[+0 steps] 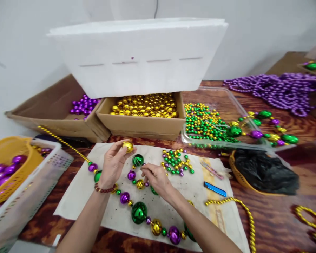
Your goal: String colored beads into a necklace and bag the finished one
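My left hand (112,163), with a brown bead bracelet on its wrist, holds a shiny gold bead (127,147) between thumb and fingers above the white cloth (79,191). To its right my right hand (158,178) is pinched near a small purple bead and a thin clear strand; what exactly its fingertips grip is too small to tell. A large green bead (138,160) lies between the hands. Below them a strand of green, gold and purple beads, with a big green one (139,212), curves over the cloth. Small loose beads (176,161) lie to the right.
Behind stand a cardboard box of gold beads (140,125), a box with purple beads (52,127) and a clear tray (213,142) of small beads. Baskets (33,196) stand at the left. A blue cutter (215,189) and a black bag (268,172) are at the right.
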Action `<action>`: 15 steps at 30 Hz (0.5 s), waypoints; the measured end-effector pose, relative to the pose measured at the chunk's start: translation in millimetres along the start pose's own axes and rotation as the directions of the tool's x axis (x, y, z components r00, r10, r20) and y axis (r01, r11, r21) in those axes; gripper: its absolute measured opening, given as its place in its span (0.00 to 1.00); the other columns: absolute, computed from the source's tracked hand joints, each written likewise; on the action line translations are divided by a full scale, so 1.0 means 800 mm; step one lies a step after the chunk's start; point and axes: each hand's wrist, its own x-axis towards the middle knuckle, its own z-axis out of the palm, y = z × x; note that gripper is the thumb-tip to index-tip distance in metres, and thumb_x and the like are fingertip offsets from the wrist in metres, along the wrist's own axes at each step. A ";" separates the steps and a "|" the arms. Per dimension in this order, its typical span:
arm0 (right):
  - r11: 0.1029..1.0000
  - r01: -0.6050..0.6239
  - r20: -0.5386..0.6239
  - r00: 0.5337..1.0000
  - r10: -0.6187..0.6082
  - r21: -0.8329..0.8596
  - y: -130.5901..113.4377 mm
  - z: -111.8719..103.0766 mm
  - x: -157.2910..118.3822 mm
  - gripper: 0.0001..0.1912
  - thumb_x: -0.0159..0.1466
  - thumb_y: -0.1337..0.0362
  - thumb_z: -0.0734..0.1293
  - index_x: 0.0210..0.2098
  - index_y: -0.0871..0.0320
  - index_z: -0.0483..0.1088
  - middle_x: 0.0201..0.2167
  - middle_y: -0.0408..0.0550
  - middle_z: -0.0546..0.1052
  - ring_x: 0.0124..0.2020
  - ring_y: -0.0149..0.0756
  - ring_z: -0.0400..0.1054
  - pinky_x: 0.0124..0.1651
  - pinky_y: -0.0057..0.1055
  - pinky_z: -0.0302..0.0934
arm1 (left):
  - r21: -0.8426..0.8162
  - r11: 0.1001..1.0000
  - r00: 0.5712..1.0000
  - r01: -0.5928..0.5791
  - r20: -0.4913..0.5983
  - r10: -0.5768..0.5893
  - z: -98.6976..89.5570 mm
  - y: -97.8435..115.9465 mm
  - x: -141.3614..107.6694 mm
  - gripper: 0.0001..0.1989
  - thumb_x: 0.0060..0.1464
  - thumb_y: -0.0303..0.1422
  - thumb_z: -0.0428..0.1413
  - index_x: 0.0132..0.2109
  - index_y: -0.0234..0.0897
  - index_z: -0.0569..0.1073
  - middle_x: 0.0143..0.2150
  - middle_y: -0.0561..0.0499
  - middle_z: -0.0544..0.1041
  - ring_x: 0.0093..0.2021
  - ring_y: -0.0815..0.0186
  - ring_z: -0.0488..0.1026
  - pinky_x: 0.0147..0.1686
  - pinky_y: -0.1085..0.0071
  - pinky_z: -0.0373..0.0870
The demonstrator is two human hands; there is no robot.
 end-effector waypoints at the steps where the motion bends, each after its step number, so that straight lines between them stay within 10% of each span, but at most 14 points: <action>1: 1.000 -0.005 0.002 1.000 0.005 0.006 -0.001 0.000 0.000 0.11 0.67 0.66 0.60 0.35 0.57 0.74 0.26 0.42 0.77 0.21 0.28 0.72 0.23 0.20 0.61 | 0.018 1.000 1.000 0.005 -0.001 -0.005 0.000 -0.001 0.000 0.15 0.48 0.35 0.68 0.44 0.37 0.79 0.42 0.49 0.79 0.41 0.62 0.78 0.50 0.60 0.76; 11: 0.944 -0.097 -0.093 0.987 0.133 0.315 -0.012 -0.004 0.003 0.05 0.62 0.68 0.63 0.33 0.57 0.71 0.22 0.40 0.76 0.18 0.28 0.69 0.20 0.22 0.64 | 0.416 0.903 0.963 0.108 0.184 -0.200 -0.018 -0.037 0.019 0.25 0.59 0.53 0.54 0.49 0.36 0.77 0.41 0.42 0.80 0.41 0.59 0.77 0.41 0.66 0.73; 15: 0.929 -0.118 -0.035 0.990 0.139 0.351 -0.011 -0.003 -0.001 0.04 0.62 0.68 0.63 0.34 0.57 0.71 0.24 0.40 0.77 0.19 0.29 0.70 0.22 0.23 0.65 | 0.696 0.687 0.849 -0.209 0.478 -0.226 0.007 -0.067 0.073 0.15 0.53 0.45 0.62 0.39 0.38 0.79 0.39 0.46 0.80 0.42 0.58 0.76 0.46 0.64 0.71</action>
